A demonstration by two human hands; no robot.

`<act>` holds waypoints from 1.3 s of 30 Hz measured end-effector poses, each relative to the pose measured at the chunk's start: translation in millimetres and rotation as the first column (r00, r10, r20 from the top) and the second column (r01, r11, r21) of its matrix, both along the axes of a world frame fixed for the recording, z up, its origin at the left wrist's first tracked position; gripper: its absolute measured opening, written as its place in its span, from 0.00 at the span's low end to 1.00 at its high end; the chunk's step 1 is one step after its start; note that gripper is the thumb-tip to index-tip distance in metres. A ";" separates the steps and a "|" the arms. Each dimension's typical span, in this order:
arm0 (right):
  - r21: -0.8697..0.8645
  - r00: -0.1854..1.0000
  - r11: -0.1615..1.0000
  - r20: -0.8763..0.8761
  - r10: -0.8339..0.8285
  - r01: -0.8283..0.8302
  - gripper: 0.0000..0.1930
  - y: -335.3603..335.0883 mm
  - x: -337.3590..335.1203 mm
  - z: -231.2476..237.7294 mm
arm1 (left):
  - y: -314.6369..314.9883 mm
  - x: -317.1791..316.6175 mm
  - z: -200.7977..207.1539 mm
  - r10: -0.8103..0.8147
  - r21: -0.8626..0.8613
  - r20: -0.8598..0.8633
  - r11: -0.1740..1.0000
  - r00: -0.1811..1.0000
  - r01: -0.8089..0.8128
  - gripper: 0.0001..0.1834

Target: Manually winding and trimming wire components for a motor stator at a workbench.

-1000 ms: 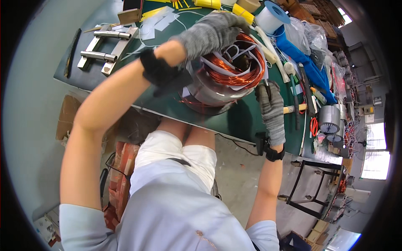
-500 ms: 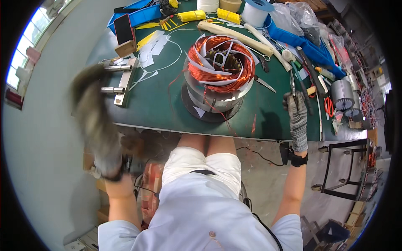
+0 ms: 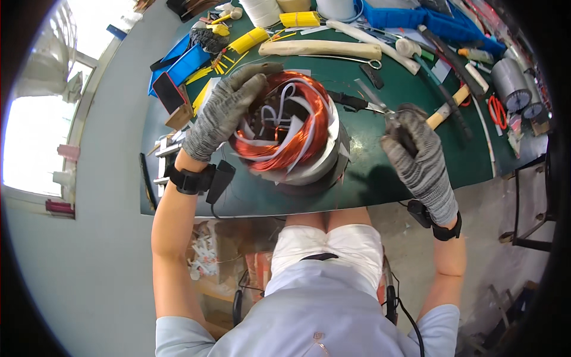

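A motor stator (image 3: 329, 157) stands on the table in front of me, a grey metal ring topped by a thick copper wire coil (image 3: 318, 113) with white insulating strips and a white looped cord inside. My left hand (image 3: 229, 110), in a grey knitted glove, curls its fingers over the coil's far left rim. My right hand (image 3: 416, 146), gloved the same way, is right of the stator, its fingers bent around a slim metal tool (image 3: 373, 94) whose kind I cannot make out. Near its tip lies a knife (image 3: 351, 102) with a black handle.
Wooden sticks (image 3: 318, 49), bundles of yellow strips (image 3: 248, 39) and a white-headed mallet (image 3: 408, 47) lie beyond the stator. Blue bins (image 3: 392, 15) line the back. A phone (image 3: 169, 90) leans at the left; red-handled scissors (image 3: 497, 112) and metal cylinders (image 3: 510, 83) are at the right.
My left hand has swung from the table's left side onto the copper coil. My right hand has moved inward, nearer the stator, with the metal tool now tilted left. The view has shifted.
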State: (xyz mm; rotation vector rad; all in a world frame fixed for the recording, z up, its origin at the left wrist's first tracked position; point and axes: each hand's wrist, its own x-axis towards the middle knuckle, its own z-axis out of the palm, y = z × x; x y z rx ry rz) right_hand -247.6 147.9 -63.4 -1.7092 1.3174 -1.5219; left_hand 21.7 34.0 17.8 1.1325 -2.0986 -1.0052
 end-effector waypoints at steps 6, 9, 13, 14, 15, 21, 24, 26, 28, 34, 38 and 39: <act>0.168 0.968 0.954 0.006 0.253 -0.250 0.09 -10.3 7.2 -17.6 | -22.7 -6.2 7.8 -0.106 0.141 0.151 0.986 0.983 0.085 0.20; 0.107 0.966 0.968 0.147 0.212 -0.229 0.13 -21.8 18.8 -28.2 | -34.8 -12.6 8.0 -0.157 0.214 0.197 0.970 0.968 0.113 0.22; 0.141 0.877 0.945 0.433 0.208 -0.294 0.20 -31.7 20.3 -18.5 | -38.7 -22.0 10.6 -0.313 0.273 0.134 0.924 0.940 0.268 0.28; 0.066 0.938 0.976 0.298 0.178 -0.206 0.22 -31.2 19.9 -23.1 | -36.0 -22.0 12.9 -0.231 0.312 0.145 0.933 0.962 0.177 0.32; -0.022 0.977 0.991 0.166 0.135 -0.133 0.23 -32.8 22.5 -22.3 | -34.8 -19.2 15.1 -0.140 0.348 0.164 0.935 0.977 0.075 0.38; -0.178 0.940 0.953 -0.283 0.191 -0.247 0.17 -21.2 -10.9 -28.2 | -38.9 -11.3 4.8 -0.188 0.308 0.110 0.940 0.976 0.146 0.35; -0.183 0.958 0.963 -0.243 0.150 -0.197 0.16 -24.4 -2.7 -17.4 | -42.9 -7.1 4.5 -0.190 0.320 0.094 0.935 0.977 0.151 0.35; -0.181 0.960 0.965 -0.238 0.147 -0.192 0.16 -29.9 -0.9 -13.7 | -42.9 -8.3 6.4 -0.189 0.315 0.125 0.938 0.974 0.142 0.34; -0.196 0.944 0.955 -0.287 0.162 -0.223 0.16 -44.6 -2.7 -12.0 | -39.3 -2.4 10.6 -0.155 0.294 0.164 0.950 0.974 0.101 0.34; -0.168 0.818 0.931 -0.544 0.187 -0.324 0.15 -40.0 -27.2 14.4 | -35.0 -21.1 8.9 -0.221 0.270 0.109 0.945 0.969 0.185 0.29; -0.130 0.648 0.871 -0.722 0.244 -0.474 0.15 -45.6 -37.4 38.0 | -39.2 -9.8 10.6 -0.215 0.206 0.131 0.961 0.968 0.186 0.20; -0.125 0.603 0.847 -0.755 0.256 -0.516 0.15 -50.5 -36.6 44.4 | -37.2 -8.3 8.9 -0.202 0.193 0.109 0.965 0.973 0.178 0.20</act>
